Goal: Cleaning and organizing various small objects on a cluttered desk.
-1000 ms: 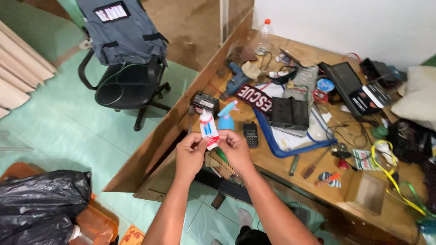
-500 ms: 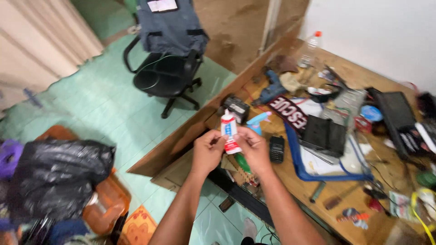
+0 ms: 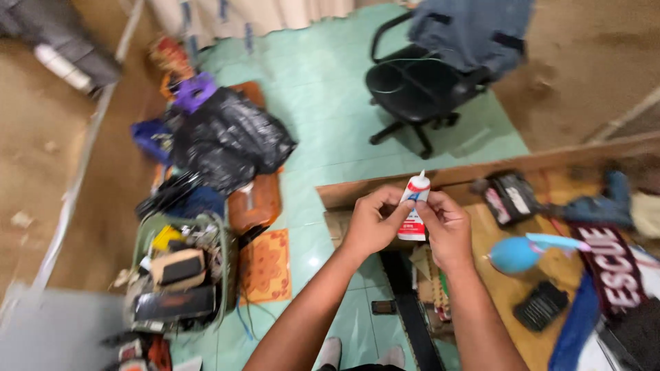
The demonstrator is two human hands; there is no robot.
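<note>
Both hands hold a small white and red glue tube (image 3: 414, 206) upright, nozzle up, over the left end of a wooden desk (image 3: 522, 288). My left hand (image 3: 373, 221) pinches the tube from the left. From the right, my right hand (image 3: 445, 227) grips its lower part. A blue spray bottle (image 3: 517, 253) lies on the desk just right of my right hand, with a black handheld radio (image 3: 541, 305) below it.
A black office chair (image 3: 421, 86) with a grey vest over its back stands on the green tiled floor. A black rubbish bag (image 3: 223, 141), an orange container (image 3: 254, 203) and a crate of clutter (image 3: 180, 275) sit at left. A blue drill (image 3: 598, 206) lies on the desk.
The view has swung left and down, so more floor and clutter show. Both hands still hold the tube, and the desk has shifted toward the right edge.
</note>
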